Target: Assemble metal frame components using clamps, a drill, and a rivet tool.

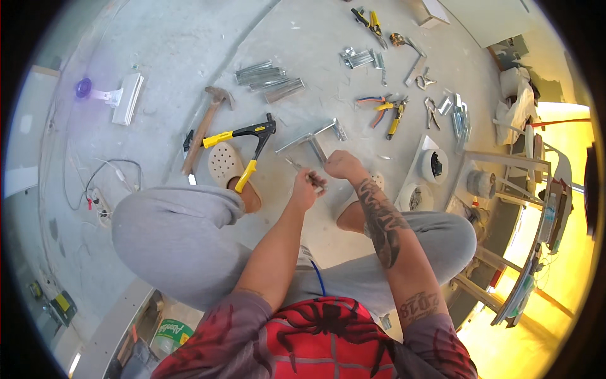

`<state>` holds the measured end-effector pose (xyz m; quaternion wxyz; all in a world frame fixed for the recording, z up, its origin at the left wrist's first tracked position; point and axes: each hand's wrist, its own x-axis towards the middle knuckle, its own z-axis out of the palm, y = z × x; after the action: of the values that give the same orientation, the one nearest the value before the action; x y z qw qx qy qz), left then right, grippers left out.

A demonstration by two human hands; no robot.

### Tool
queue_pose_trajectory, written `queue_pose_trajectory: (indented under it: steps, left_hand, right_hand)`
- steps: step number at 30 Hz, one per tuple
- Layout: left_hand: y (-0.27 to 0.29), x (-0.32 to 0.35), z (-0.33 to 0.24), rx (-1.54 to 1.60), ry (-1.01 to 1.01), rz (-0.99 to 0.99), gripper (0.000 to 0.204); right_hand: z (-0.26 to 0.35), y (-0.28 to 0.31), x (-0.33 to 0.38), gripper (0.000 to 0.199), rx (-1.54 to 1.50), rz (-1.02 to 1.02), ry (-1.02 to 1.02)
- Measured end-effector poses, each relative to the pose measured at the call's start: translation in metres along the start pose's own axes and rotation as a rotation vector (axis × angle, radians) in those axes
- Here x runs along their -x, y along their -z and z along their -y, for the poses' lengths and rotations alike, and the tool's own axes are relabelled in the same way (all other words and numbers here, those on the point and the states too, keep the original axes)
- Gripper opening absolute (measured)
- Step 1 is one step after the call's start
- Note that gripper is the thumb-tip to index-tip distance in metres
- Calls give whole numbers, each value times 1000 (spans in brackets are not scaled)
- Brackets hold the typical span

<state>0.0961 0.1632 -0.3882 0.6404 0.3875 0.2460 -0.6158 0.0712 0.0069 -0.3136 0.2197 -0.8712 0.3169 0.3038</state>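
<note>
My left hand [307,187] is half curled, palm up, round several small thin metal pieces that look like rivets; pins stick out past the fingertips. My right hand [343,165] is closed at the near end of a galvanized metal bracket [314,140], made of joined channel pieces and resting on the floor. Its fingertips are hidden from above. Left of the bracket, a black and yellow hand riveter [255,131] leans across my beige clog [225,162]. A wooden-handled hammer [203,126] lies beside it.
Cut metal channels [268,81] lie ahead, with pliers [394,117], tin snips [372,26] and locking clamps [432,112] to the right. Two round tubs [434,165] stand by my right knee, near a wooden frame [505,158]. A power strip [100,205] lies left.
</note>
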Motion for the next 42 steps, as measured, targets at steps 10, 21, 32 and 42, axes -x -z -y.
queue_pose_trajectory:
  steps: [10,21,32,42]
  left_hand:
    - [-8,54,-43,-881,-348,-418,23]
    - [-123,133,-191,-940,-467,276,42]
    - [-171,173,-148,-956,-718,762,37]
    - [-32,25,-127,-952,-80,-31,15]
  right_hand:
    - [-10,-73,-55,41,-243,-408,-7]
    - [-9,158,94,29,-121,-739,563]
    - [-79,209,390,48,-94,-654,210]
    - [-237,53,568,49,-361,-663,-458]
